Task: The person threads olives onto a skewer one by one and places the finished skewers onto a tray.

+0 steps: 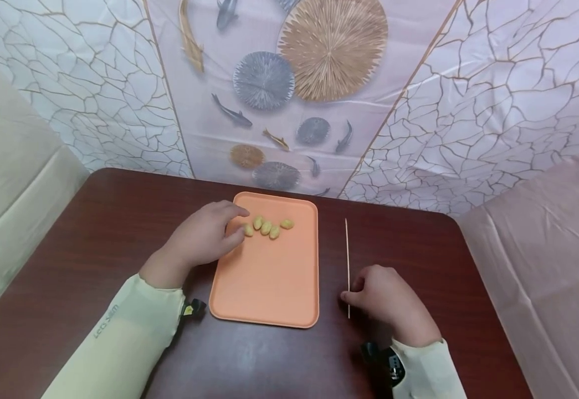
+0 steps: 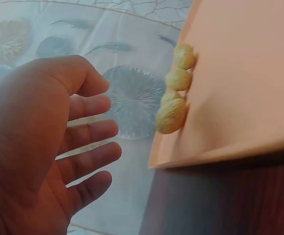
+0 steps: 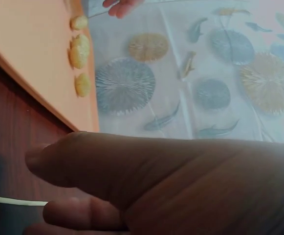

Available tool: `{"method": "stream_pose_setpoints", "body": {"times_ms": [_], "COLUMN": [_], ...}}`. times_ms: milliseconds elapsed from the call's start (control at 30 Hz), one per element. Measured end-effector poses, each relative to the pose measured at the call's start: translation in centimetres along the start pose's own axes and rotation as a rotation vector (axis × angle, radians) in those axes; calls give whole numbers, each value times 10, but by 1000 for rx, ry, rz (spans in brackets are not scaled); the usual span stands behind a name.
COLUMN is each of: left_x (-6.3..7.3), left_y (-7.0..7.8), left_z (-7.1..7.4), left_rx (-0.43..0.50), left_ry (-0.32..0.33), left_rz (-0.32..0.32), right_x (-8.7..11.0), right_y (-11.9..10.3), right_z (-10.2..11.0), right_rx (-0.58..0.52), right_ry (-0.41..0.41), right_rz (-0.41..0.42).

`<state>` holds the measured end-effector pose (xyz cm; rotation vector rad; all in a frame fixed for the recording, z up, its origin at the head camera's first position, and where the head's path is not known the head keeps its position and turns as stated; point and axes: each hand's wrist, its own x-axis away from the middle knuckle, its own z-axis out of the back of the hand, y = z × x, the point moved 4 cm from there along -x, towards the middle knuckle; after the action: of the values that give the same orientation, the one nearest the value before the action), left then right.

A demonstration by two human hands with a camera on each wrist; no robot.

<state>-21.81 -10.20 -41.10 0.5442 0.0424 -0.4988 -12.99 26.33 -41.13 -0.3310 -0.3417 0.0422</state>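
Note:
Over the upper left edge of the orange tray (image 1: 268,288) my left hand (image 1: 209,230) reaches, thumb and fingers apart and holding nothing. Several small yellowish oval pieces (image 1: 266,228) lie together near the tray's far end; the leftmost is close to my left fingertips. A thin pale wooden stick (image 1: 347,249) lies lengthwise to the right of the tray. My right hand (image 1: 386,293) is at its near end, and the thumb overlaps it in the head view. In the right wrist view, the stick (image 3: 14,200) passes behind the index finger, while a gap shows between thumb and finger.
The dark brown wooden table (image 1: 264,360) carries the tray and the stick. A patterned cloth backdrop (image 1: 294,138) hangs behind it, with pale cloth-covered sides (image 1: 553,233) to the right and left.

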Motion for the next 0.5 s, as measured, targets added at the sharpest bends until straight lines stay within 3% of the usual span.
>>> {"method": "stream_pose_setpoints", "body": {"times_ms": [167, 500], "left_x": [-4, -7], "left_y": [-7, -9], "left_z": [-13, -29], "left_rx": [-7, -77], "left_ry": [-15, -17], "left_rz": [11, -40], "right_x": [-2, 1], "right_y": [0, -2], "right_z": [-8, -9], "right_rx": [-37, -71], "right_ry": [-44, -80], "right_rz": [-29, -86]}}
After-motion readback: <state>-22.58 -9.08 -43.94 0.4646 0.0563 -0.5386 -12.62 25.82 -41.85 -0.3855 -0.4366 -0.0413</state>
